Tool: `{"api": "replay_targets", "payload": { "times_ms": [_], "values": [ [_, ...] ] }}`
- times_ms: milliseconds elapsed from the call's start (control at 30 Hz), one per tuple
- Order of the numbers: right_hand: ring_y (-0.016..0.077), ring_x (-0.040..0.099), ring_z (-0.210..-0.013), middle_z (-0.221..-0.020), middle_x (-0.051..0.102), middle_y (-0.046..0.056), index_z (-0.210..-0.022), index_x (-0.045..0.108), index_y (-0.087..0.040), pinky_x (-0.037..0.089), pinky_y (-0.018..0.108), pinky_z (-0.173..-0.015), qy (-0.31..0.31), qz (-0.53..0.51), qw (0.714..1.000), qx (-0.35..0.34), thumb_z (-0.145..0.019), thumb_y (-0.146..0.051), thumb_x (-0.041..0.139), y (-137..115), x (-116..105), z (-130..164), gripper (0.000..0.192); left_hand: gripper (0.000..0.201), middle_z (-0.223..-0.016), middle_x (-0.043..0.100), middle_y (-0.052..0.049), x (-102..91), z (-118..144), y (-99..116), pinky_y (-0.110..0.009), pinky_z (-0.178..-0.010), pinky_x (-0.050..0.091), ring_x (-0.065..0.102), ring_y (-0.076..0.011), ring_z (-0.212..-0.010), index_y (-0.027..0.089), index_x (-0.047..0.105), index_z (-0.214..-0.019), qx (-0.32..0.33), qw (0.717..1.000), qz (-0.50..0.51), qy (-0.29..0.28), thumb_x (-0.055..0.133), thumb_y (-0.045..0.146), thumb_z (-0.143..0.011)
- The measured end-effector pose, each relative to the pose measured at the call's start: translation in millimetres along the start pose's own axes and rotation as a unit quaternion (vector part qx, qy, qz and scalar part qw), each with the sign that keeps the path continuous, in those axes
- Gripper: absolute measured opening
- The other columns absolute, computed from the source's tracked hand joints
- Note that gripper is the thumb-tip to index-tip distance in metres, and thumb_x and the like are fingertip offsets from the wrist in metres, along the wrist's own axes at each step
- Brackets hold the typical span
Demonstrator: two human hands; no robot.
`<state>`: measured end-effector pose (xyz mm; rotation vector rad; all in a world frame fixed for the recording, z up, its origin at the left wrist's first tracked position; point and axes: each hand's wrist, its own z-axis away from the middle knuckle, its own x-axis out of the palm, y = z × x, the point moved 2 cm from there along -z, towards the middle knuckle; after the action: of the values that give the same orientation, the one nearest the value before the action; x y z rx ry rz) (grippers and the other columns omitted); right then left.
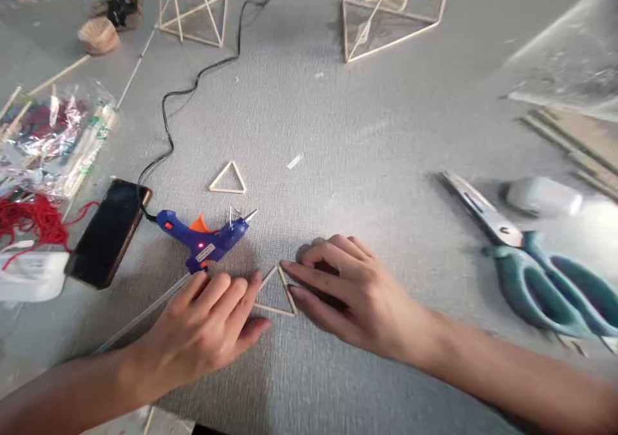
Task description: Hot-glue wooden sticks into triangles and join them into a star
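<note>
My left hand [212, 322] lies flat on the grey table [367, 139], fingers spread, their tips resting against the left side of a small stick triangle [276, 293]. My right hand [347, 287] lies opposite, fingers extended and loosely together, the fingertips touching the triangle's apex and right side. Neither grip pinches the piece; both press it from the sides as it lies flat on the table between them.

Just beyond my left hand stands a blue glue gun [205, 235] with an orange trigger, its nozzle pointing right and a small red light showing on the body. Its black cable [193, 87] runs away toward the far edge. A thin clear rod [140, 316] lies under my left hand, running toward the gun. A second finished stick triangle [228, 179] lies beyond the gun, well apart from my hands.

To the left: a black phone [107, 232], red yarn [33, 219] and a plastic packet of sticks [58, 136]. To the right: teal-handled scissors [531, 264], blades shut. At the far edge stand two larger stick frames [193, 7] [393, 13].
</note>
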<state>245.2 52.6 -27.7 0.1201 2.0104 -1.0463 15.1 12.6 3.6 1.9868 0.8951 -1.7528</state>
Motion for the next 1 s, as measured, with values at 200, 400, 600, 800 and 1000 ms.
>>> {"api": "replay_targets", "payload": {
  "times_ms": [200,400,600,800,1000],
  "values": [
    [0.0201,0.055,-0.086,-0.095,0.065,0.008,-0.118,0.072,-0.016,0.043,0.037,-0.076,0.0,0.002,1.0,-0.003,-0.099,-0.018,0.062,-1.8,-2.1,-1.3,0.022,0.046,-0.086,0.068,-0.003,3.4,0.1,1.2,-0.039,-0.07,0.038,0.054,-0.0193,-0.075,0.003,0.065,-0.131,0.007,1.0,0.015,-0.008,0.06,0.037,-0.101],
    [0.0207,0.055,-0.087,-0.096,0.065,0.009,-0.12,0.072,-0.016,0.043,0.037,-0.075,0.003,0.007,1.0,-0.009,-0.098,-0.016,0.062,-0.9,-1.3,-1.0,0.024,0.045,-0.085,0.069,-0.003,3.7,-0.6,0.2,-0.038,-0.066,0.036,0.053,-0.018,-0.074,0.002,0.064,-0.131,0.008,1.0,0.016,-0.003,0.062,0.035,-0.1],
    [0.0207,0.056,-0.087,-0.095,0.065,0.009,-0.119,0.073,-0.016,0.044,0.038,-0.076,0.003,0.008,1.0,-0.005,-0.098,-0.015,0.062,-1.2,-1.3,-1.2,0.023,0.046,-0.086,0.069,-0.002,4.3,-1.0,-0.4,-0.038,-0.066,0.037,0.054,-0.018,-0.074,0.003,0.063,-0.133,0.009,1.0,0.016,-0.01,0.063,0.034,-0.1],
    [0.02,0.057,-0.088,-0.097,0.066,0.007,-0.121,0.072,-0.017,0.044,0.038,-0.076,-0.002,0.001,1.0,0.006,-0.098,-0.017,0.063,0.4,-1.7,0.1,0.025,0.047,-0.085,0.071,-0.002,1.9,-0.9,-3.5,-0.037,-0.066,0.04,0.055,-0.0178,-0.074,0.004,0.066,-0.131,0.007,1.0,0.028,0.001,0.066,0.037,-0.098],
    [0.0206,0.059,-0.09,-0.099,0.067,0.007,-0.123,0.07,-0.018,0.045,0.039,-0.076,-0.003,-0.007,1.0,0.012,-0.098,-0.02,0.064,2.2,-1.1,2.6,0.026,0.05,-0.08,0.07,0.001,-0.1,7.2,-6.5,-0.035,-0.066,0.045,0.055,-0.0161,-0.072,0.007,0.069,-0.127,0.002,0.999,0.028,0.026,0.076,0.04,-0.09]
  ]
}}
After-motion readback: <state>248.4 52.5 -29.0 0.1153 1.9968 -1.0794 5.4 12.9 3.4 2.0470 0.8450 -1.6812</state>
